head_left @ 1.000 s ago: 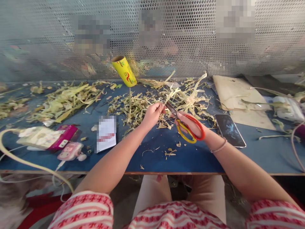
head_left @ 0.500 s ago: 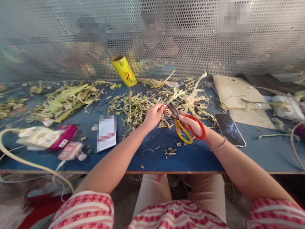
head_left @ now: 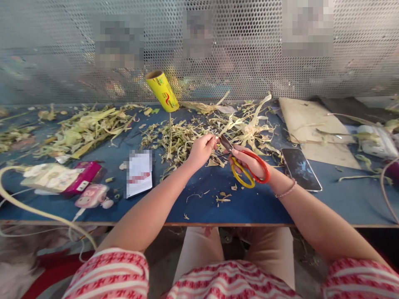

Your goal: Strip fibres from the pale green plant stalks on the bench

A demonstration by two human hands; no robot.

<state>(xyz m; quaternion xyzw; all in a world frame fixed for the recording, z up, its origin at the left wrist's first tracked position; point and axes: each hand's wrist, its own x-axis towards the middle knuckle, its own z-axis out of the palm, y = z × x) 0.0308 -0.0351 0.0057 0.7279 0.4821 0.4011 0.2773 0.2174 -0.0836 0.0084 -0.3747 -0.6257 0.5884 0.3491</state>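
My right hand (head_left: 249, 162) grips a pair of scissors (head_left: 246, 166) with one red and one yellow handle loop. The blades point up and left toward my left hand (head_left: 201, 150). That hand is closed in a pinch on a thin pale leaf strip (head_left: 225, 128), right at the blade tips. Both hands hover over the blue table (head_left: 264, 203), at the near edge of a pile of cut green-yellow leaf scraps (head_left: 183, 137).
A yellow roll (head_left: 162, 91) leans at the perforated metal screen (head_left: 237, 50). Another leaf pile (head_left: 90, 128) lies left. A phone (head_left: 301, 169) and cardboard sheet (head_left: 311, 124) lie right. A white card (head_left: 139, 173), pink boxes (head_left: 84, 176) and a cable (head_left: 40, 211) sit left.
The scissors' handles have shifted a little between frames while both hands stay in place over the scraps. Nothing else has moved.
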